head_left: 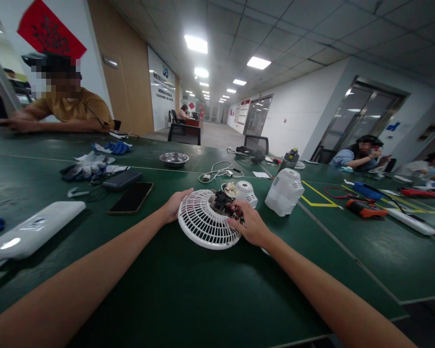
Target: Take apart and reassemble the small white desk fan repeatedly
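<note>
In front of me a round white fan grille (203, 223) is tilted above the green table. An exposed fan motor (223, 203) with dark parts and a pale piece on top sits at its middle. My left hand (177, 204) grips the grille's left rim, its fingers partly hidden behind it. My right hand (252, 224) is closed around the right side of the motor, thumb toward the grille. Just behind stands a white vented cover (246, 193), partly hidden by my right hand. A translucent white plastic housing (284, 192) stands to the right.
A smartphone (131, 198), a dark power bank (122, 181) and gloves (85, 166) lie left. Behind are a metal bowl (174, 160) and a white cable (217, 173). An orange multimeter (365, 209) lies right. One person (90, 111) sits across at left, others at right.
</note>
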Motion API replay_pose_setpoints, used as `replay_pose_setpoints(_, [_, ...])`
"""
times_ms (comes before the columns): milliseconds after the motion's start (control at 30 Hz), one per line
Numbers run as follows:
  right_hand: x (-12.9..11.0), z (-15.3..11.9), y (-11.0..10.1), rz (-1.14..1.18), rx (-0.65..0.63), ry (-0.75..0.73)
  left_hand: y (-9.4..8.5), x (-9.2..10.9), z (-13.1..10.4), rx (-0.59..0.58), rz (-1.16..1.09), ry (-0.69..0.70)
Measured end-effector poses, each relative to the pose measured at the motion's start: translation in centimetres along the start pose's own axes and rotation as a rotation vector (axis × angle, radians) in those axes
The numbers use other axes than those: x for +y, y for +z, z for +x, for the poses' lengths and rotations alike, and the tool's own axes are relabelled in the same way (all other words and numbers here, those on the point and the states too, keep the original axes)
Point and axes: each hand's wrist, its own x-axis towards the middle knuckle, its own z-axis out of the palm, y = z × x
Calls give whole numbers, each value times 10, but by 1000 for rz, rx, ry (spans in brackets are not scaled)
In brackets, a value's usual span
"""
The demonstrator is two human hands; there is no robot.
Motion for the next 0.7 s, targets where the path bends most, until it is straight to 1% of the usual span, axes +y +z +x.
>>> replay_pose_setpoints(67, [0, 1, 0, -10, -3, -24, -2, -1, 3, 21, 10, -30])
replay_pose_setpoints(133, [3, 2, -1, -6, 26, -43, -4, -3, 7, 73, 47, -24])
replay_pose_setpoints(200, [8, 3, -4, -11, 107, -26, -5, -5, 9, 112, 86, 4])
replay_pose_setpoints(300, [25, 7, -8, -85, 265, 38, -4, -7, 10, 115, 125, 44])
replay_pose_setpoints(333, [32, 9, -10, -122, 303, 63, -4, -8, 10, 123, 136, 54])
replay_pose_setpoints(400, [49, 10, -10, -182, 337, 129, -4, -9, 11, 146, 154, 61])
replay_pose_setpoints(500, [73, 11, -7, -183, 294, 252, -4, -9, 12, 160, 172, 59])
replay_pose_setpoints(567, [85, 12, -4, -137, 253, 359, -3, -9, 12, 153, 177, 57])
replay_pose_setpoints(600, [90, 13, -3, -107, 255, 420, -3, -8, 12, 154, 179, 56])
replay_pose_setpoints(633, [94, 13, -3, -70, 280, 478, -3, -8, 11, 154, 178, 55])
replay_pose_setpoints(700, [97, 15, -4, 60, 355, 524, -2, -7, 9, 153, 172, 52])
